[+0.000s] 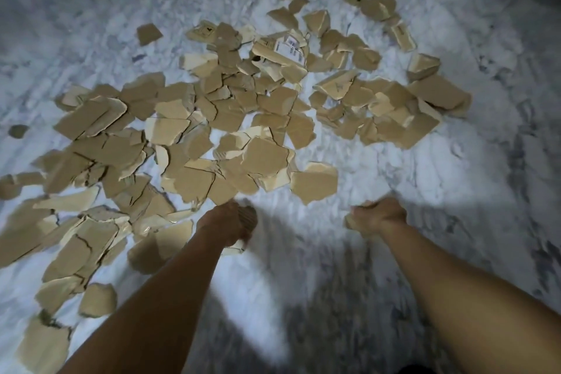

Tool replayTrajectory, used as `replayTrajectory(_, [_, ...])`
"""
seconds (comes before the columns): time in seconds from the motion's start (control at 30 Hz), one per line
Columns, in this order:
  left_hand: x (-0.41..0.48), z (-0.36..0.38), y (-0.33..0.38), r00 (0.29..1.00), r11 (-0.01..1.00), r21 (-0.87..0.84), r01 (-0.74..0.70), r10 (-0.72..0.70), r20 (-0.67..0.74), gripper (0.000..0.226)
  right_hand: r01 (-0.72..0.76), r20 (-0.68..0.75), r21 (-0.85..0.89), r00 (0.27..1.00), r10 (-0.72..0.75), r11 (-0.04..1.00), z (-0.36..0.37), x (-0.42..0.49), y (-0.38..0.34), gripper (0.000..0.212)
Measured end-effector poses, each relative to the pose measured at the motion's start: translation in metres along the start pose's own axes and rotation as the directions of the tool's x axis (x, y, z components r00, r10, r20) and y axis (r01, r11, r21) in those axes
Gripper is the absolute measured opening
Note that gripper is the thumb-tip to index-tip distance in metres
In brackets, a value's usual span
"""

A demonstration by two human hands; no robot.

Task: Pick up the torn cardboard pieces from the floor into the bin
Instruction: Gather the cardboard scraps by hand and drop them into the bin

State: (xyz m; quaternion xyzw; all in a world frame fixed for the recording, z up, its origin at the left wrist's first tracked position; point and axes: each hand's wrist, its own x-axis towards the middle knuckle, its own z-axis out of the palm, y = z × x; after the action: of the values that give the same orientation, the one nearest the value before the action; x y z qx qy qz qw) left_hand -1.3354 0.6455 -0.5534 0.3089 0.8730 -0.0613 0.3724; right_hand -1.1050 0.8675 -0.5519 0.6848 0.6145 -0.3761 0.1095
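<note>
- A big mess of torn cardboard pieces [212,118] is spread over the white-and-grey marbled floor [455,191], thickest in the middle and trailing off to the lower left.
- The left hand [226,228] is held low at the near edge of the pile, fingers curled round a corrugated piece [249,217]. Its ribbed edge can be seen poking out of the fist.
- The right hand [378,217] is curled too, well apart from the left. A pale scrap [350,223] is gripped in it, though it's pretty blurry there.
- A labelled piece [290,45] with a white sticker is sat near the far side of the pile.
- One stray piece [148,33] is found on its own, off the far left of the heap.
</note>
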Motion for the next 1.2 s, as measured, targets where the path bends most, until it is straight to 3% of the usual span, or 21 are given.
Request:
replayTrajectory(0.07, [0.004, -0.017, 0.007, 0.992, 0.995, -0.029, -0.097, 0.099, 0.080, 0.062, 0.139, 0.113, 0.123, 0.982, -0.153, 0.983, -0.006, 0.004, -0.023, 0.047])
replayTrajectory(0.13, [0.013, -0.046, 0.021, 0.976, 0.973, -0.127, -0.194, 0.204, 0.075, 0.069, 0.376, 0.128, 0.138, 0.911, -0.393, 0.916, -0.008, 0.002, -0.060, 0.036])
replayTrajectory(0.2, [0.027, -0.079, 0.042, 0.957, 0.954, -0.080, -0.289, 0.286, -0.047, 0.068, 0.582, 0.192, 0.015, 0.796, -0.573, 0.813, 0.001, 0.000, -0.094, 0.037])
replayTrajectory(0.27, [0.046, -0.099, 0.062, 0.945, 0.953, 0.114, -0.279, 0.294, -0.141, 0.079, 0.672, 0.241, -0.248, 0.740, -0.627, 0.698, 0.020, 0.008, -0.109, 0.029])
replayTrajectory(0.33, [0.063, -0.098, 0.075, 0.941, 0.926, 0.262, -0.272, 0.313, -0.130, 0.076, 0.665, 0.276, -0.449, 0.739, -0.615, 0.597, 0.037, 0.013, -0.104, 0.032])
replayTrajectory(0.4, [0.074, -0.086, 0.077, 0.932, 0.903, 0.307, -0.301, 0.346, -0.105, 0.066, 0.645, 0.240, -0.476, 0.749, -0.618, 0.597, 0.043, 0.014, -0.091, 0.036])
replayTrajectory(0.53, [0.077, -0.070, 0.071, 0.877, 0.915, 0.320, -0.246, 0.351, -0.328, 0.058, 0.578, 0.164, -0.339, 0.814, -0.558, 0.743, 0.038, 0.016, -0.074, 0.065])
replayTrajectory(0.63, [0.066, -0.072, 0.071, 0.809, 0.882, 0.404, -0.241, 0.413, -0.418, 0.069, 0.501, 0.265, -0.278, 0.860, -0.436, 0.820, 0.034, 0.010, -0.070, 0.075])
replayTrajectory(0.7, [0.056, -0.073, 0.069, 0.813, 0.916, 0.290, -0.277, 0.384, -0.437, 0.072, 0.490, 0.386, -0.277, 0.844, -0.371, 0.826, 0.031, 0.006, -0.067, 0.061])
replayTrajectory(0.8, [0.040, -0.082, 0.055, 0.855, 0.926, -0.167, -0.339, 0.230, -0.464, 0.052, 0.529, 0.535, -0.369, 0.793, -0.291, 0.764, 0.012, -0.005, -0.074, 0.053])
replayTrajectory(0.87, [0.032, -0.094, 0.035, 0.906, 0.893, -0.325, -0.311, 0.175, -0.385, 0.035, 0.547, 0.526, -0.362, 0.788, -0.319, 0.755, -0.001, -0.009, -0.089, 0.071])
replayTrajectory(0.9, [0.027, -0.099, 0.024, 0.929, 0.890, -0.335, -0.308, 0.205, -0.310, 0.038, 0.564, 0.497, -0.337, 0.787, -0.366, 0.754, -0.007, -0.011, -0.101, 0.083])
replayTrajectory(0.97, [0.014, -0.102, 0.000, 0.956, 0.879, -0.375, -0.293, 0.259, -0.140, 0.048, 0.617, 0.439, -0.290, 0.765, -0.471, 0.732, -0.012, -0.017, -0.126, 0.086])
replayTrajectory(1.03, [0.006, -0.091, -0.020, 0.967, 0.893, -0.385, -0.234, 0.253, -0.001, 0.044, 0.682, 0.429, -0.289, 0.720, -0.546, 0.672, -0.003, -0.018, -0.151, 0.084])
replayTrajectory(1.1, [0.004, -0.070, -0.031, 0.973, 0.946, -0.244, -0.214, 0.229, 0.034, 0.054, 0.711, 0.425, -0.336, 0.700, -0.574, 0.618, 0.017, -0.019, -0.170, 0.079])
replayTrajectory(1.2, [0.001, -0.043, -0.037, 0.969, 0.952, -0.182, -0.245, 0.233, -0.083, 0.057, 0.718, 0.434, -0.466, 0.694, -0.574, 0.517, 0.051, -0.019, -0.177, 0.070])
